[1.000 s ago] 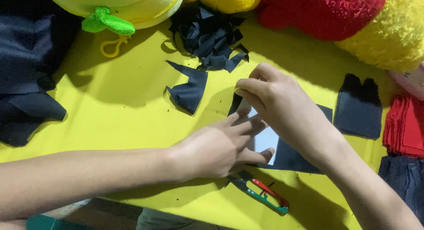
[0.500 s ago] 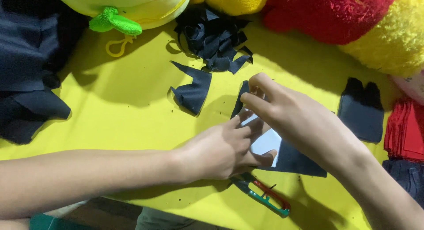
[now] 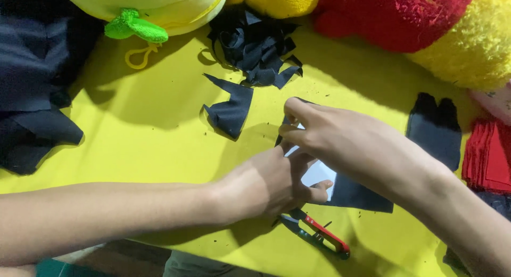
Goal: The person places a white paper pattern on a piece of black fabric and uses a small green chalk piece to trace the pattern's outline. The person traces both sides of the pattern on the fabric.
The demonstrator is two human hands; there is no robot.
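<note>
The right hand (image 3: pixel 340 136) pinches the far tip of a dark fabric piece (image 3: pixel 356 194) between thumb and fingers, while the left hand (image 3: pixel 271 184) lies flat on the same piece, pressing it and a white template (image 3: pixel 318 173) against the yellow cloth (image 3: pixel 133 144). How the white sheet sits under the fabric is mostly hidden by the hands, so I can't tell whether they line up. If the left palm eases while the right pulls, the thin fabric could slide or crease off the white sheet. Just near the left hand lie the red-handled snips (image 3: pixel 319 237), close enough to be nudged off the near edge. Farther off lie a cut dark scrap (image 3: pixel 231 112) and a scrap pile (image 3: pixel 255 48).
</note>
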